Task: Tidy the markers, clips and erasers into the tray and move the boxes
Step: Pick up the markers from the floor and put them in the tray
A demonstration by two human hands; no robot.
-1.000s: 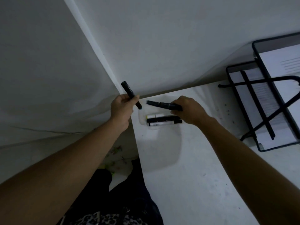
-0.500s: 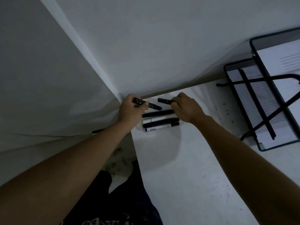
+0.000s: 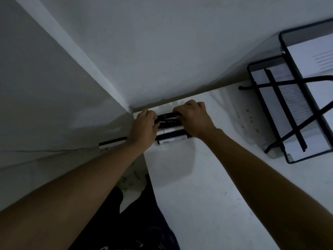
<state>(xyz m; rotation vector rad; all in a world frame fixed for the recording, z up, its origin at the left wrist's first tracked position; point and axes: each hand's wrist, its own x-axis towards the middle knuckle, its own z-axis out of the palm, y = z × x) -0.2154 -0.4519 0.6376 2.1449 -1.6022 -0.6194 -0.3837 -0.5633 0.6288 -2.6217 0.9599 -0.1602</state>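
Beside the rack [image 3: 284,109], left hand [image 3: 144,128] and right hand [image 3: 195,120] seemingly grip markers [image 3: 167,115].

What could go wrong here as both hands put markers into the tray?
1. The tray lies near the table's left edge; a push from the left hand could slide it off.
2. With the right hand close too, a marker could slip and roll off the edge.

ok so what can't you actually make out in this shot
1. Head view: the ends of the black markers are covered by the left hand and right hand.
2. Head view: the tray, clear and dim, is half under both hands; its marker count is unclear.
3. Head view: print on the markers is too small.
4. Head view: the paper rack is cut off by the right edge.
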